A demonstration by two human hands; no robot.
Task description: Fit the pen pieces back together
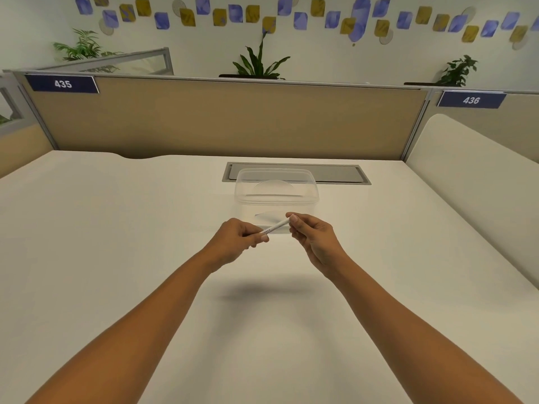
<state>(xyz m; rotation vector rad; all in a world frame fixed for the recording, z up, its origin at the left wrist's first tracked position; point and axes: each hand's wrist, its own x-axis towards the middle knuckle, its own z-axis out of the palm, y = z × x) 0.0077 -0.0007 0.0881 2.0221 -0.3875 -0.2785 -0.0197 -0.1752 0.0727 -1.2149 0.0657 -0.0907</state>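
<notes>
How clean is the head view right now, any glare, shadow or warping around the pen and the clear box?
Head view: even, soft light, no hard glare; the clear container is faint against the white desk, edges hard to trace. A soft shadow lies on the desk beneath the left hand and right hand, which pinch the white pen. Wide-angle warping bows the partition.

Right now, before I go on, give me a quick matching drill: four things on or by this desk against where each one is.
Things:
1. white pen
2. clear container
3. grey hatch
4. sign 435

Places:
A. on the partition, upper left
B. pinched between left hand and right hand
C. set into the desk, at the back
D. standing on the desk beyond the hands

Pairs: 1-B, 2-D, 3-C, 4-A
</notes>
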